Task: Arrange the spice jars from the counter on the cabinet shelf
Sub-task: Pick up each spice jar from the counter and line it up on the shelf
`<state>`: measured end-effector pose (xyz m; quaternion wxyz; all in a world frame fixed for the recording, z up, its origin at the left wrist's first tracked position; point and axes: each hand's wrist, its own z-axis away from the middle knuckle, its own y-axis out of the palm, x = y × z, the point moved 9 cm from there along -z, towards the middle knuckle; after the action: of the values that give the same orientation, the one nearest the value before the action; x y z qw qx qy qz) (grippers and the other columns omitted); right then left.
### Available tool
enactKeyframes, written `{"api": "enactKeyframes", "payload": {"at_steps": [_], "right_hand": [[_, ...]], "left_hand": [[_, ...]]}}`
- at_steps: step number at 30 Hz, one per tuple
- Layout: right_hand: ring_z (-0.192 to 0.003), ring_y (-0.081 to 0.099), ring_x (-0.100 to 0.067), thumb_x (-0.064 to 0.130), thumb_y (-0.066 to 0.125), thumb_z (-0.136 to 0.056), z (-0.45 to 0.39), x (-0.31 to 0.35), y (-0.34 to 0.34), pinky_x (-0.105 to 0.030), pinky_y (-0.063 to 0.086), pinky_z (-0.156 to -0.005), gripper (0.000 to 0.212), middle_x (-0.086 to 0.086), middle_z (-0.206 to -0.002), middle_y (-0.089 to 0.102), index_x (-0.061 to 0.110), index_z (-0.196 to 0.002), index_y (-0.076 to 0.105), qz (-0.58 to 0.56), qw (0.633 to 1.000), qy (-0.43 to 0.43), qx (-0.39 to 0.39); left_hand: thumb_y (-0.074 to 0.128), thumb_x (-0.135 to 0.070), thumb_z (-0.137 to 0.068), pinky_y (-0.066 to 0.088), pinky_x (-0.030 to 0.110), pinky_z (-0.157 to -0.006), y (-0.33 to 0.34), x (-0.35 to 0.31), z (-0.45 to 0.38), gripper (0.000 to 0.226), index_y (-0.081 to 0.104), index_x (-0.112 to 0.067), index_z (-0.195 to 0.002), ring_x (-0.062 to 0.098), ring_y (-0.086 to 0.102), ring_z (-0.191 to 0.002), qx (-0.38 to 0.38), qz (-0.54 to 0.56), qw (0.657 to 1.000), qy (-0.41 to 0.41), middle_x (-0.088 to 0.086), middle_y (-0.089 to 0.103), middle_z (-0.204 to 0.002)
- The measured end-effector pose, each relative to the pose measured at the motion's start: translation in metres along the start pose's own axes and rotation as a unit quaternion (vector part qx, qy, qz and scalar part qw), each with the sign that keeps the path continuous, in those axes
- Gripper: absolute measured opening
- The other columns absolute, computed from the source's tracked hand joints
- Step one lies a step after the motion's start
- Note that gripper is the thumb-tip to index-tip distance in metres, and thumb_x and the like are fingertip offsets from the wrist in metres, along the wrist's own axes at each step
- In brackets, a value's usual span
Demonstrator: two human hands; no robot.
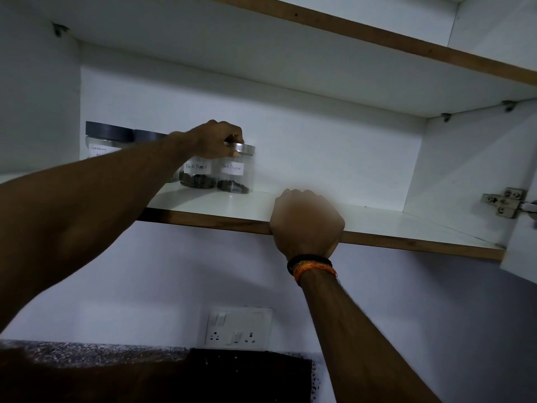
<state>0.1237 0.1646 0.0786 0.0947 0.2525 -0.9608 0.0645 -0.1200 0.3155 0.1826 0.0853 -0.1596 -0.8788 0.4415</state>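
Currently left hand grips the steel lid of a Black Pepper jar standing on the cabinet shelf, right hand curled over the shelf edge; best nudge it flush beside its twin jar, then release cleanly.

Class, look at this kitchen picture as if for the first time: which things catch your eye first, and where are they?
The left hand reaches deep into the cabinet and grips the silver lid of a Black Pepper jar on the shelf, with a second Black Pepper jar close beside it. The right hand rests on the shelf's wooden front edge, bands on its wrist. Dark-lidded jars stand at far left.
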Motion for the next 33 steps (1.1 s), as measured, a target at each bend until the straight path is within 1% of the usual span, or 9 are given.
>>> {"api": "enactKeyframes", "payload": {"at_steps": [8, 15, 18, 20, 22, 25, 28, 31, 33], "right_hand": [[-0.043, 0.038, -0.015, 0.032, 0.043, -0.089, -0.001, 0.000, 0.000, -0.023, 0.025, -0.049, 0.038, 0.005, -0.048, 0.038, 0.021, -0.053, 0.039, -0.007, 1.000, 0.002, 0.001], [-0.043, 0.036, -0.014, 0.032, 0.045, -0.089, 0.000, 0.000, 0.001, -0.022, 0.023, -0.050, 0.038, 0.007, -0.048, 0.036, 0.022, -0.053, 0.038, -0.002, 1.000, 0.002, 0.005], [-0.043, 0.036, -0.015, 0.032, 0.046, -0.088, -0.001, 0.001, 0.001, -0.023, 0.023, -0.049, 0.038, 0.007, -0.048, 0.035, 0.022, -0.053, 0.037, 0.000, 1.000, 0.000, 0.007], [-0.043, 0.036, -0.014, 0.032, 0.046, -0.088, -0.002, 0.001, 0.001, -0.022, 0.023, -0.049, 0.038, 0.007, -0.048, 0.035, 0.022, -0.052, 0.038, 0.000, 1.000, 0.000, 0.011], [-0.043, 0.037, -0.015, 0.032, 0.047, -0.088, -0.002, -0.001, 0.003, -0.022, 0.025, -0.049, 0.038, 0.006, -0.048, 0.037, 0.021, -0.052, 0.041, 0.001, 1.000, 0.003, 0.020], [-0.045, 0.038, -0.015, 0.032, 0.047, -0.086, -0.002, -0.001, 0.005, -0.023, 0.022, -0.050, 0.036, 0.006, -0.049, 0.038, 0.020, -0.052, 0.045, 0.008, 0.999, 0.008, 0.047], [-0.046, 0.037, -0.017, 0.031, 0.049, -0.084, -0.003, -0.001, 0.007, -0.025, 0.021, -0.052, 0.035, 0.005, -0.049, 0.037, 0.018, -0.052, 0.044, 0.022, 0.997, 0.011, 0.076], [-0.051, 0.041, -0.020, 0.031, 0.048, -0.087, -0.002, -0.002, 0.013, -0.028, 0.026, -0.054, 0.036, 0.001, -0.052, 0.042, 0.015, -0.055, 0.051, 0.037, 0.990, 0.013, 0.135], [-0.055, 0.043, -0.022, 0.032, 0.045, -0.088, -0.002, -0.001, 0.018, -0.030, 0.029, -0.058, 0.037, 0.000, -0.056, 0.045, 0.014, -0.057, 0.051, 0.052, 0.983, 0.004, 0.176]], "left_hand": [[0.068, -0.025, -0.093, 0.046, 0.034, -0.081, 0.000, -0.007, 0.004, 0.022, 0.065, -0.014, -0.112, 0.022, 0.059, -0.096, -0.016, 0.019, 1.000, -0.002, 0.003, 0.068, -0.108], [0.067, -0.027, -0.093, 0.047, 0.035, -0.083, -0.001, -0.010, 0.003, 0.022, 0.064, -0.016, -0.112, 0.024, 0.060, -0.099, 0.003, 0.006, 1.000, -0.006, 0.003, 0.067, -0.109], [0.067, -0.028, -0.093, 0.046, 0.035, -0.084, 0.000, -0.010, 0.004, 0.027, 0.064, -0.017, -0.118, 0.025, 0.060, -0.104, 0.005, 0.010, 1.000, -0.021, 0.006, 0.067, -0.118], [0.067, -0.028, -0.093, 0.045, 0.036, -0.088, 0.000, -0.012, 0.007, 0.037, 0.060, -0.016, -0.128, 0.027, 0.059, -0.112, 0.004, 0.015, 1.000, -0.027, 0.008, 0.064, -0.129], [0.068, -0.031, -0.093, 0.044, 0.040, -0.095, -0.002, -0.015, 0.012, 0.051, 0.051, -0.016, -0.139, 0.030, 0.054, -0.122, -0.004, 0.022, 0.999, -0.041, 0.009, 0.056, -0.141], [0.069, -0.036, -0.092, 0.039, 0.044, -0.105, -0.005, -0.020, 0.027, 0.062, 0.044, -0.017, -0.146, 0.032, 0.045, -0.134, -0.014, 0.035, 0.998, -0.059, 0.011, 0.045, -0.151], [0.072, -0.037, -0.090, 0.034, 0.043, -0.111, -0.004, -0.034, 0.046, 0.068, 0.042, -0.016, -0.147, 0.030, 0.039, -0.141, -0.015, 0.045, 0.997, -0.062, 0.010, 0.041, -0.155], [0.075, -0.038, -0.086, 0.036, 0.033, -0.102, -0.002, -0.057, 0.070, 0.074, 0.041, -0.017, -0.148, 0.027, 0.042, -0.138, -0.011, 0.068, 0.996, -0.062, 0.008, 0.043, -0.154], [0.076, -0.039, -0.085, 0.033, 0.028, -0.099, -0.002, -0.075, 0.085, 0.076, 0.041, -0.018, -0.148, 0.025, 0.043, -0.137, -0.002, 0.077, 0.995, -0.059, 0.006, 0.043, -0.154]]}}
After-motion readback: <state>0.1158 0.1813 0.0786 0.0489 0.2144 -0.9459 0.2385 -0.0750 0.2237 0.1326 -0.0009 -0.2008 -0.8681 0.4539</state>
